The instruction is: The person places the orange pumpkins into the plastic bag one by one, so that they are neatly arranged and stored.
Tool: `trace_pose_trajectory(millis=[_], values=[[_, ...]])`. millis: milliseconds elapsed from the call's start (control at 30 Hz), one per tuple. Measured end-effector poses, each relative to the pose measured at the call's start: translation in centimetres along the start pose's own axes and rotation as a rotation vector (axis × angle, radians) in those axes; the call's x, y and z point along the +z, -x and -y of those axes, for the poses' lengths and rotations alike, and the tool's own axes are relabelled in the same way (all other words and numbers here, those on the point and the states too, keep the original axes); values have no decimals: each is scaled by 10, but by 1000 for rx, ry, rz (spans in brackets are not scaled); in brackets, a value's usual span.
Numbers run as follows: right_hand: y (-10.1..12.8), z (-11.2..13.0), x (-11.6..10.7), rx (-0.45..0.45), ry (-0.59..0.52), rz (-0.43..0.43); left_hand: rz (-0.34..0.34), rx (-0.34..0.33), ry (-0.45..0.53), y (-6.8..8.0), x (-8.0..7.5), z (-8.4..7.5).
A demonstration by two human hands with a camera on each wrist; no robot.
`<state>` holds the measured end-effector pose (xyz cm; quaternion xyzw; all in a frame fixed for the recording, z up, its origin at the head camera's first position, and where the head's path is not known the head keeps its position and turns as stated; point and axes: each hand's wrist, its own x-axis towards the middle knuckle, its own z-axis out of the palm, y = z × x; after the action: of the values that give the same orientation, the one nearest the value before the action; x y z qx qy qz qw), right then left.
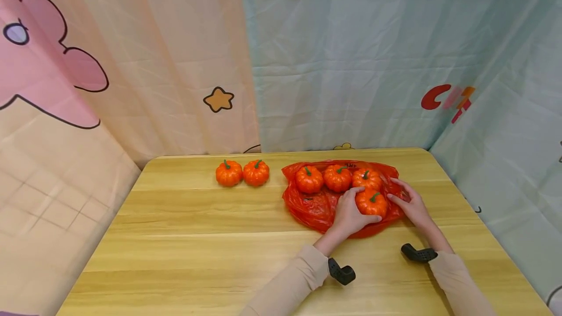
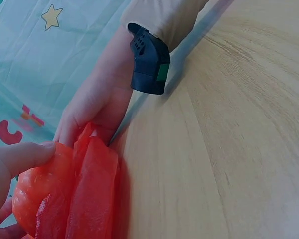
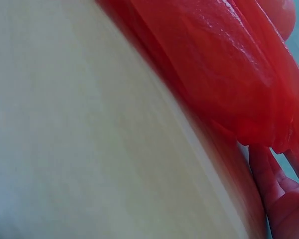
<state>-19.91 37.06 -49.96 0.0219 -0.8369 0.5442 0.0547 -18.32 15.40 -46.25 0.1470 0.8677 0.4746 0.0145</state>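
Note:
A red plastic bag is spread with its mouth up toward the right of the table, and several small orange pumpkins with green stems sit in it. My left hand grips the front-right pumpkin, thumb at its near side and fingers over its far side. In the left wrist view that pumpkin shows under the thumb, beside a red fold of the bag. At the bag's right edge, my right hand touches the plastic, thumb and fingers spread apart. The right wrist view shows its fingers against the bag's underside.
Two more pumpkins, one on the left and one on the right, stand side by side near the back edge, left of the bag. Beneath everything is a light wooden table. Printed curtains hang behind and at the sides.

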Motion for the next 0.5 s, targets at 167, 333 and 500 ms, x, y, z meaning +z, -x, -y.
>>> trace_pose_trajectory(millis=[167, 333, 500], values=[[0, -1, 0, 6, 7, -6, -3, -9, -15, 1, 2, 1], [-1, -2, 0, 22, 17, -5, 6, -12, -7, 1, 3, 1], [0, -1, -1, 26, 22, -2, 8, -5, -3, 0, 4, 3]])
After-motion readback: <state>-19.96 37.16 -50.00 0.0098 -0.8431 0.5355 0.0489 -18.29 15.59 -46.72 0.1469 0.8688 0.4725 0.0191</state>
